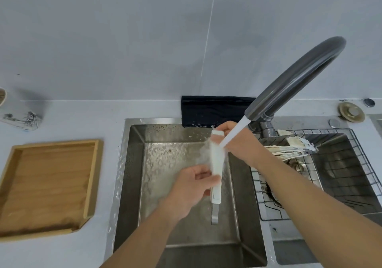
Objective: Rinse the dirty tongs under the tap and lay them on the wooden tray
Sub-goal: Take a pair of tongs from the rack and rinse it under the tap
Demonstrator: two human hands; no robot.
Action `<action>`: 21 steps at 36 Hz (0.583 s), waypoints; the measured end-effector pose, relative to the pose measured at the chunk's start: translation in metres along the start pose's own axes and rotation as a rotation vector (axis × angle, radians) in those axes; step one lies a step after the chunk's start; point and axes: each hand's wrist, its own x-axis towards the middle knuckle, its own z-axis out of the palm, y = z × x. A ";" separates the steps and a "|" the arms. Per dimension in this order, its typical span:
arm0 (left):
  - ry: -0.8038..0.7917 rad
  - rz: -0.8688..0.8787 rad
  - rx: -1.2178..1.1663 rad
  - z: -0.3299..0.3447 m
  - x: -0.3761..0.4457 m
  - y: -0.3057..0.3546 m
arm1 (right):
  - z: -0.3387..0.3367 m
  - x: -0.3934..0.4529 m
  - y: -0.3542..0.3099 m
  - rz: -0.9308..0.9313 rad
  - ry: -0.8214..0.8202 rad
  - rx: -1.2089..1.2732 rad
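Note:
White tongs (216,164) with a metal tail end stand roughly upright over the steel sink (132,164), and water from the grey tap (293,75) runs onto their upper part and splashes off. My left hand (190,187) grips the tongs around their lower middle. Behind the stream, my right hand (233,141) holds their top end. A wooden tray (49,185) lies on the counter to the left of the sink with nothing in it.
A wire rack (330,174) over the right basin holds utensils with pale tines. A dark cloth (210,108) hangs at the sink's back edge. A brass drain cap (351,111) sits at the back right, and a patterned container (20,114) at the far left.

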 end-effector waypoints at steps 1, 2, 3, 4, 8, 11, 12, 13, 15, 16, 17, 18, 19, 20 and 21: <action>0.001 0.004 0.008 0.000 -0.001 -0.001 | 0.001 0.000 -0.003 0.004 0.038 0.016; 0.002 0.007 0.016 0.000 -0.002 -0.002 | 0.003 0.000 -0.005 0.005 0.076 0.031; 0.005 0.011 0.026 0.000 -0.002 -0.002 | 0.004 0.000 -0.004 -0.001 0.109 0.037; 0.007 0.013 0.032 0.000 -0.003 -0.002 | 0.005 -0.001 -0.004 -0.001 0.136 0.054; 0.017 0.031 0.040 -0.001 -0.004 -0.001 | 0.008 -0.008 0.000 0.006 0.122 0.184; 0.024 0.058 0.042 -0.003 -0.004 0.001 | 0.012 -0.016 0.003 0.017 -0.015 0.204; 0.030 0.065 0.038 -0.003 -0.005 0.001 | 0.015 -0.019 0.006 0.018 -0.071 0.220; 0.034 0.071 0.039 -0.003 -0.005 0.002 | 0.017 -0.021 0.011 0.011 -0.113 0.225; 0.049 0.079 0.053 -0.002 -0.006 0.001 | 0.021 -0.023 0.016 -0.016 -0.138 0.205; 0.056 0.082 0.052 -0.002 -0.006 0.001 | 0.023 -0.023 0.017 -0.027 -0.116 0.201; 0.060 0.082 0.046 -0.001 -0.007 0.000 | 0.024 -0.024 0.016 -0.037 -0.082 0.207; 0.063 0.079 0.034 -0.001 -0.007 -0.001 | 0.024 -0.023 0.014 -0.044 -0.047 0.226; 0.069 0.078 0.029 -0.001 -0.007 -0.002 | 0.024 -0.023 0.013 -0.042 -0.017 0.243; 0.082 0.076 0.033 0.000 -0.008 -0.003 | 0.025 -0.022 0.012 -0.031 0.012 0.244; 0.098 0.079 0.042 0.000 -0.008 -0.003 | 0.025 -0.022 0.009 -0.020 0.034 0.232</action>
